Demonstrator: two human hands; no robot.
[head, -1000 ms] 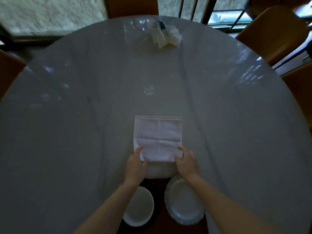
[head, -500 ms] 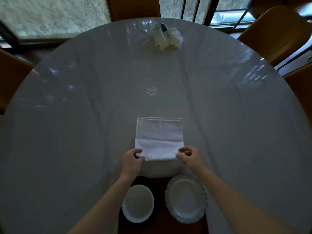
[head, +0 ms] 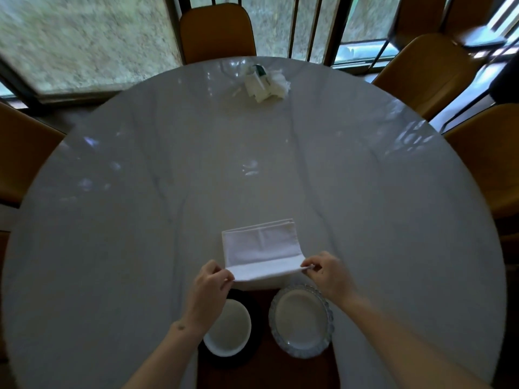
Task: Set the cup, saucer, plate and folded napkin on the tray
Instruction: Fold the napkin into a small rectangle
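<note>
Napkin (head: 261,248) on tabletop (head: 365,206) near edge; tray (head: 266,369) below: bowl (head: 229,328) left, plate (head: 302,321) right.

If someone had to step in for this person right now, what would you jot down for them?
Left hand: pinching the napkin's near left corner.
Right hand: pinching the near right corner; keep both grips.
Napkin: on the round table, near edge lifted, mid-fold.
Tray: dark, at the near table edge. On it sit a white round dish on a dark saucer, left, and the glass-rimmed plate, right.
Done: plate and saucer on the tray. I cannot tell whether the white dish is the cup.
Left: finish the fold and lay the napkin on the tray.
</note>
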